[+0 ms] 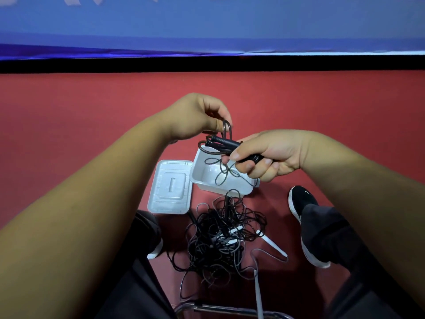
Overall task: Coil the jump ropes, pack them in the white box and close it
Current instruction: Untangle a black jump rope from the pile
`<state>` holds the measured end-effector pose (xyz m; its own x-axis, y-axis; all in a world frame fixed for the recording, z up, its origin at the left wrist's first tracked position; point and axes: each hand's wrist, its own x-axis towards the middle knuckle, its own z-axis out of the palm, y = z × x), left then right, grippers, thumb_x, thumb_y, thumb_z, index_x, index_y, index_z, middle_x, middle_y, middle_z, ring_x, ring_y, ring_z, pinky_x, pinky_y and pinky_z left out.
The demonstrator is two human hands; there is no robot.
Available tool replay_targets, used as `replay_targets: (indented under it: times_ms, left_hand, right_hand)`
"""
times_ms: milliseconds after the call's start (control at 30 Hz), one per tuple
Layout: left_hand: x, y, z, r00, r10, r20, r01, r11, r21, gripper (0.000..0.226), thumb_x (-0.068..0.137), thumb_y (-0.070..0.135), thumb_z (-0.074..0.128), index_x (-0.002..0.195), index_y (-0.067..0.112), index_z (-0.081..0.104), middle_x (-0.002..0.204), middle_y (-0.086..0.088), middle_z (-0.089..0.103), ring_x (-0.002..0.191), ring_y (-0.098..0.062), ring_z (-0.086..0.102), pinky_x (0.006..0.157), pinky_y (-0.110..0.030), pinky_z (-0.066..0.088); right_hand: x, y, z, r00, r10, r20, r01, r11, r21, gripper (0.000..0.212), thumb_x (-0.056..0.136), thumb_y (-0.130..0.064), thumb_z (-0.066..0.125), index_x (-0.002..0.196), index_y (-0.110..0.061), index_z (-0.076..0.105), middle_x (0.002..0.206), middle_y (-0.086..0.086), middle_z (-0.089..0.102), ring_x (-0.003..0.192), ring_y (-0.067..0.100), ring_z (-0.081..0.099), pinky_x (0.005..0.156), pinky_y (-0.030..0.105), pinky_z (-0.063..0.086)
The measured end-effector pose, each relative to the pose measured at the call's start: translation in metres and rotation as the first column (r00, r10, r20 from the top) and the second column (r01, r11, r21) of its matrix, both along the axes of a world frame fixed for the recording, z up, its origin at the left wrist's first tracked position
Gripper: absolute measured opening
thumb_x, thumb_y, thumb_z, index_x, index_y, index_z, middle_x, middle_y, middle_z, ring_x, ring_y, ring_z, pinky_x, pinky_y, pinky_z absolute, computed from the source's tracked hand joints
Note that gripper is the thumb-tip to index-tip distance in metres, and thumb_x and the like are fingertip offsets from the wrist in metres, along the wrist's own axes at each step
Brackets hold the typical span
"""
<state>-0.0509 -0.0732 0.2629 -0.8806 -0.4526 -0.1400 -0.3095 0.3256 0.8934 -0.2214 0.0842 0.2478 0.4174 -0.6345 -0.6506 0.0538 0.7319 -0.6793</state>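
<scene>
1. Two bare forearms fill most of my view, reaching out over a red floor (92,107) with a blue wall (207,24) and a black strip (207,64) along its foot.
2. I see dark trouser legs at the bottom, and a black shoe with a white sole (303,217) planted on the floor to the right of the pile; another shoe (156,247) shows partly under the left forearm.
3. Between the feet lies a big tangled heap of thin black and grey jump ropes (220,238), with white handles (273,244) poking out on its right side.
4. Just beyond the heap sits the open white rectangular plastic box (202,173), tilted a little, with only a few loops of cord hanging over its hollow.
5. Its white moulded lid (170,187) lies flat on the floor, touching the box's left side, not on it.
6. My right hand (264,155) is clenched around the black ribbed handles of a black jump rope (224,143), held above the box.
7. My left hand (195,116) is closed in a pinch on a loop of that same rope's cord, just above the handles' free ends.
8. Loose turns of the cord droop from between the two hands down to the box and the heap.
9. At the very bottom edge I make out a curved metal tube (230,309); what it belongs to I cannot tell.
</scene>
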Motion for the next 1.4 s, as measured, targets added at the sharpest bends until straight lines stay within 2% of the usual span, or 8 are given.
replay_targets:
  times_ms: [233, 333, 433, 567, 833, 1000, 1167, 1400]
  left_hand:
    - [-0.005, 0.007, 0.005, 0.999, -0.053, 0.001, 0.053, 0.989, -0.137, 0.014, 0.086, -0.001, 0.079, 0.095, 0.011, 0.078, 0.091, -0.003, 0.079, 0.084, -0.01, 0.071, 0.082, -0.022, 0.055]
    - [-0.003, 0.006, 0.009, 0.998, -0.04, 0.038, 0.048, 0.97, -0.24, 0.012, 0.089, 0.006, 0.079, 0.095, 0.017, 0.077, 0.09, -0.003, 0.078, 0.083, -0.015, 0.072, 0.081, -0.029, 0.058]
    - [0.001, 0.002, 0.013, 0.99, -0.05, 0.13, 0.096, 0.921, -0.379, 0.016, 0.094, 0.014, 0.076, 0.101, 0.029, 0.077, 0.096, 0.009, 0.074, 0.089, -0.007, 0.07, 0.083, -0.02, 0.053]
    - [-0.001, 0.001, 0.012, 0.977, -0.036, 0.208, 0.139, 0.849, -0.51, 0.024, 0.091, 0.011, 0.077, 0.111, 0.024, 0.077, 0.103, 0.008, 0.072, 0.097, -0.009, 0.068, 0.09, -0.024, 0.05]
    - [-0.011, 0.012, 0.007, 0.933, 0.081, 0.35, 0.126, 0.839, -0.529, 0.022, 0.081, 0.02, 0.088, 0.094, 0.016, 0.071, 0.077, 0.005, 0.069, 0.065, -0.011, 0.058, 0.058, -0.021, 0.041]
    - [-0.014, 0.016, 0.008, 0.941, 0.147, 0.305, 0.058, 0.818, -0.572, 0.018, 0.081, 0.021, 0.085, 0.093, 0.017, 0.071, 0.084, -0.002, 0.072, 0.074, -0.02, 0.063, 0.059, -0.025, 0.043]
    - [-0.012, 0.015, 0.007, 0.95, 0.154, 0.272, -0.068, 0.952, -0.3, 0.028, 0.075, 0.023, 0.094, 0.088, 0.011, 0.072, 0.074, -0.006, 0.075, 0.058, -0.015, 0.064, 0.053, -0.025, 0.055]
    - [-0.005, 0.013, 0.001, 0.967, 0.138, 0.214, -0.179, 0.966, 0.185, 0.032, 0.085, 0.024, 0.086, 0.104, 0.002, 0.073, 0.082, -0.009, 0.074, 0.069, -0.02, 0.062, 0.066, -0.03, 0.056]
  right_hand:
    - [-0.007, -0.005, -0.003, 0.985, -0.005, -0.174, 0.005, 1.0, 0.002, 0.025, 0.102, -0.017, 0.064, 0.076, -0.018, 0.062, 0.073, 0.004, 0.047, 0.046, 0.006, 0.021, 0.041, 0.018, 0.011]
    - [-0.01, -0.008, -0.003, 0.951, -0.126, -0.284, 0.121, 0.992, -0.035, 0.016, 0.1, -0.018, 0.067, 0.09, -0.017, 0.055, 0.073, 0.002, 0.048, 0.051, 0.008, 0.019, 0.041, 0.017, 0.012]
    - [-0.013, -0.013, -0.01, 0.893, -0.239, -0.382, 0.211, 0.971, -0.114, 0.018, 0.097, -0.021, 0.071, 0.105, -0.017, 0.055, 0.073, 0.0, 0.049, 0.054, 0.01, 0.022, 0.04, 0.018, 0.017]
    - [-0.009, -0.018, -0.016, 0.827, -0.343, -0.446, 0.274, 0.938, -0.214, 0.017, 0.097, -0.022, 0.071, 0.105, -0.015, 0.057, 0.07, 0.0, 0.049, 0.052, 0.011, 0.03, 0.041, 0.021, 0.024]
    - [0.001, -0.025, -0.013, 0.792, -0.435, -0.429, 0.353, 0.899, -0.26, 0.012, 0.094, -0.023, 0.071, 0.098, -0.018, 0.061, 0.073, 0.0, 0.052, 0.049, 0.01, 0.036, 0.043, 0.022, 0.037]
    - [0.002, -0.026, -0.01, 0.805, -0.516, -0.293, 0.466, 0.855, -0.225, 0.041, 0.093, -0.056, 0.071, 0.099, -0.016, 0.061, 0.072, 0.0, 0.051, 0.049, 0.01, 0.029, 0.041, 0.022, 0.032]
    - [0.003, -0.025, -0.013, 0.787, -0.552, -0.275, 0.508, 0.833, -0.219, 0.066, 0.086, -0.081, 0.064, 0.104, -0.017, 0.062, 0.072, 0.001, 0.051, 0.049, 0.01, 0.029, 0.042, 0.022, 0.033]
    - [0.003, -0.027, -0.016, 0.756, -0.595, -0.274, 0.558, 0.804, -0.206, 0.048, 0.094, -0.068, 0.064, 0.101, -0.02, 0.062, 0.069, -0.001, 0.051, 0.049, 0.01, 0.028, 0.041, 0.021, 0.028]
